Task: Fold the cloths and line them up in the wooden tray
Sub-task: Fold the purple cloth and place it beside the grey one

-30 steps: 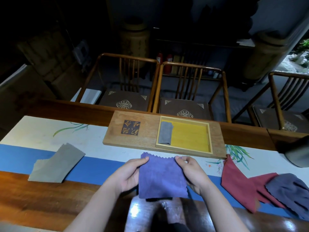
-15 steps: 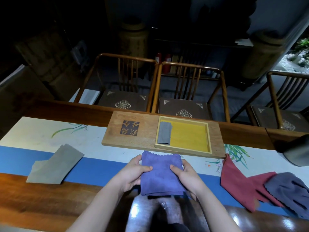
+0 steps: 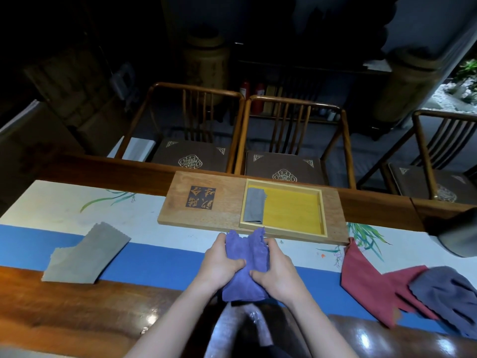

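Both hands are on the purple cloth (image 3: 245,270) at the bottom centre of the frame, just below the near edge of the wooden board. The left hand (image 3: 222,262) grips the cloth's left side, fingers curled in with the thumb on top, and the right hand (image 3: 275,267) grips the right side the same way. The two sides are pulled in toward the middle, so the cloth is bunched into a narrow strip with both top corners sticking up near the board's edge. Its lower end hangs over the near edge of the table.

The tray (image 3: 322,210) is the yellow-bottomed recess in the right half of the board (image 3: 206,202), centre of the frame. One folded grey cloth (image 3: 254,209) already lies in it, tight against the left wall and running front to back; the yellow floor shows beside it.

Over on the left of the frame a tan cloth (image 3: 86,254) lies flat on the runner (image 3: 165,257), half on the blue band. On the lower right there's a red cloth (image 3: 361,275) spread out, one corner touching the board's near right corner, and a dark grey-blue cloth (image 3: 446,293) crumpled on top of its right end.

Three wooden chairs (image 3: 196,140) stand behind the table in the upper half of the frame.
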